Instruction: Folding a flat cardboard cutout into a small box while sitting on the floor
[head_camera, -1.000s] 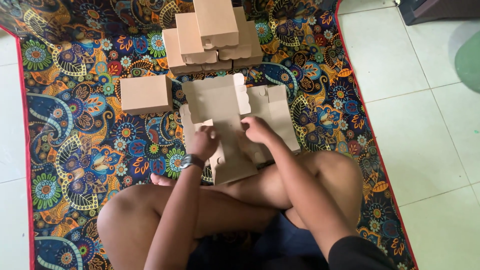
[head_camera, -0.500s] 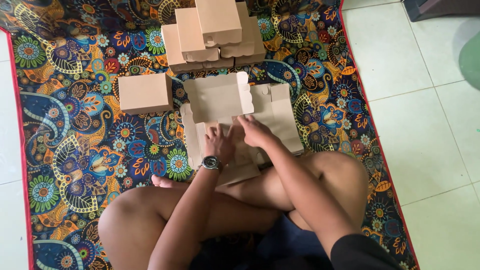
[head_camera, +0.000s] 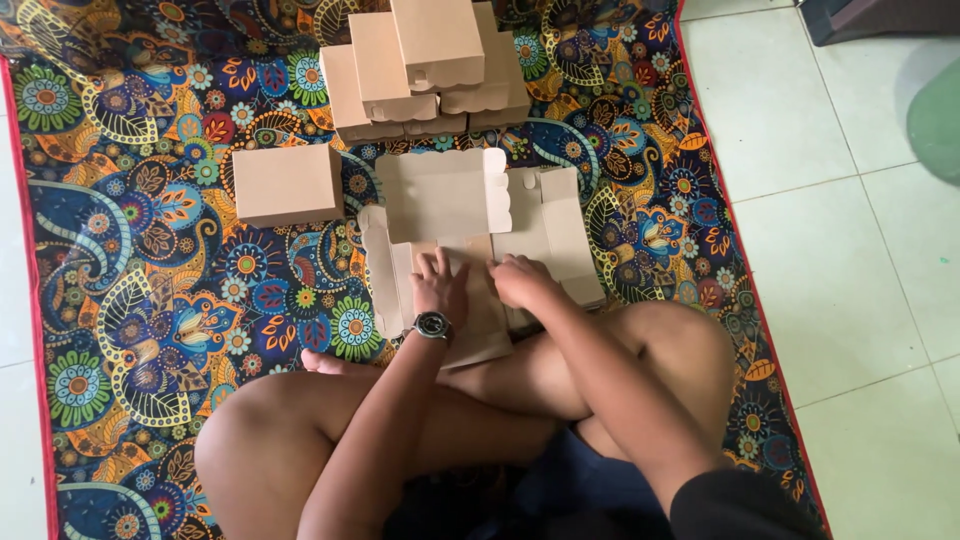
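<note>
A flat, unfolded brown cardboard box blank (head_camera: 455, 205) lies on the patterned mat in front of my crossed legs. My left hand (head_camera: 438, 285), with a dark wristwatch, presses flat on the blank's near panel, fingers spread. My right hand (head_camera: 520, 280) rests beside it on the same panel, fingers curled down onto the card. The blank's far flap with scalloped edges stands slightly raised. A second flat blank (head_camera: 555, 235) lies under it to the right.
One folded closed box (head_camera: 287, 184) sits to the left on the colourful floral mat (head_camera: 130, 290). A stack of several finished boxes (head_camera: 425, 65) stands at the far side. White floor tiles (head_camera: 840, 230) lie to the right of the mat's red edge.
Both hands have slid toward me along the blank and now press its near panel flat. The far flap has risen a little.
</note>
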